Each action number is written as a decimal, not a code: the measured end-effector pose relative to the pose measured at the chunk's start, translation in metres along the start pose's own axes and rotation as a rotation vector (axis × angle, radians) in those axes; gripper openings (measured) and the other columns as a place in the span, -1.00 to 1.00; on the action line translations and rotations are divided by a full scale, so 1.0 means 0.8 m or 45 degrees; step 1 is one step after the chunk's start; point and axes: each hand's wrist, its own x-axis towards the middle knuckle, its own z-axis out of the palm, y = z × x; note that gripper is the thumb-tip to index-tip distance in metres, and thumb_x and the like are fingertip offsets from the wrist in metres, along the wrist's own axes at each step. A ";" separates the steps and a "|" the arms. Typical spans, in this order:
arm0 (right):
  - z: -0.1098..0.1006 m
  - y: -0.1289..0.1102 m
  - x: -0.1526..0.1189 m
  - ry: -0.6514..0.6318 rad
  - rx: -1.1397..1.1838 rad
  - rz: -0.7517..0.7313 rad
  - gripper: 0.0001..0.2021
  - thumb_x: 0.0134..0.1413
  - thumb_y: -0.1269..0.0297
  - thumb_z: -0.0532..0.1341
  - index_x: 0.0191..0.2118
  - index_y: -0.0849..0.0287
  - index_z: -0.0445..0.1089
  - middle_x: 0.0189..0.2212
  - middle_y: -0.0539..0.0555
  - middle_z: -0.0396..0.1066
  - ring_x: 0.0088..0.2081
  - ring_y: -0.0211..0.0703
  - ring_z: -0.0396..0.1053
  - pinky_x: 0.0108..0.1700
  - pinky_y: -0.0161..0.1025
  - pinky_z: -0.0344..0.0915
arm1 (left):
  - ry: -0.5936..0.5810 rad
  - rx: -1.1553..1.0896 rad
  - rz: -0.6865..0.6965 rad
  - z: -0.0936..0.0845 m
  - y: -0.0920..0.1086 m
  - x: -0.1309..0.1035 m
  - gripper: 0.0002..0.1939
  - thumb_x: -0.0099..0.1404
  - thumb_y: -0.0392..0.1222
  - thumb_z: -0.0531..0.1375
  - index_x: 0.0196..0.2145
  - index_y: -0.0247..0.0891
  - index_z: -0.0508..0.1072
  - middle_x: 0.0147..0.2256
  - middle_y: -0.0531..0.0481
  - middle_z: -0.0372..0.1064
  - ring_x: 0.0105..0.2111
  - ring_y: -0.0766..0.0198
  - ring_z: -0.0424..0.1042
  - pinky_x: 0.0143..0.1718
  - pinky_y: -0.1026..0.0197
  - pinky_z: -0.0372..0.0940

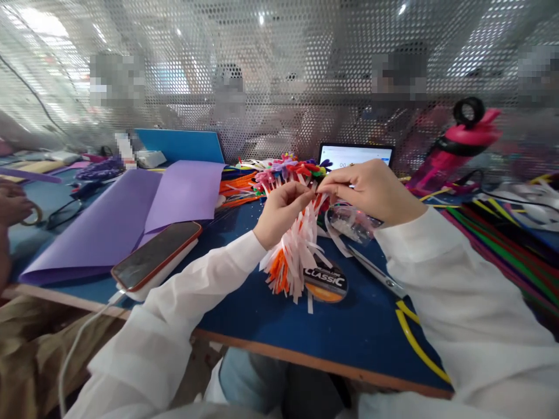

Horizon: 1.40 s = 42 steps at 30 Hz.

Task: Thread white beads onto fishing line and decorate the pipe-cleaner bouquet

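In the middle of the head view lies a bouquet of pipe-cleaner flowers [290,169], its orange stems wrapped in many pale, ribbon-like strips [297,244]. My left hand [283,210] is closed in a pinch just above the stems. Close beside it, almost fingertip to fingertip, my right hand [371,189] pinches too. Whatever passes between the fingertips is too small to make out. Under the strips' lower end sits a round disc labelled "Classic" [327,285]. Scissors [379,273] lie below my right wrist, near a clear plastic packet [351,224].
Purple paper sheets [96,227] and a phone [157,256] on a white block occupy the left. A tablet [356,154] stands behind, with a pink bottle [456,145] to its right. Coloured pipe cleaners [502,244] lie at right. Another person's hand [13,203] shows far left.
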 end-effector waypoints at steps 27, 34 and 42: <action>0.037 0.021 0.048 0.378 -0.340 -0.204 -0.69 0.20 -0.04 0.22 -0.15 0.07 0.49 -0.13 0.18 0.51 -0.08 0.08 0.41 0.02 0.05 0.31 | 0.537 -0.362 0.322 -0.048 0.027 0.030 -0.86 0.18 -0.32 0.23 -0.53 -0.29 0.49 -0.66 0.17 0.01 -0.67 0.51 -0.14 -0.67 0.37 -0.19; 0.064 0.023 0.052 0.428 -0.354 -0.174 -0.68 0.19 0.05 0.24 -0.10 0.18 0.50 -0.18 0.18 0.54 -0.11 0.08 0.44 0.02 0.05 0.31 | 0.587 -0.496 0.206 -0.060 0.032 0.040 -0.78 0.23 -0.40 0.18 -0.56 -0.33 0.49 -0.66 0.16 0.05 -0.68 0.52 -0.13 -0.69 0.37 -0.19; 0.078 0.024 0.051 0.517 -0.400 -0.051 -0.73 0.20 0.08 0.22 -0.13 0.13 0.50 -0.18 0.18 0.52 -0.10 0.12 0.43 0.01 0.09 0.31 | 0.446 -0.497 0.205 -0.068 0.100 0.023 -0.67 0.33 -0.39 0.11 -0.57 -0.29 0.46 -0.66 0.14 -0.04 -0.69 0.50 -0.17 -0.70 0.28 -0.18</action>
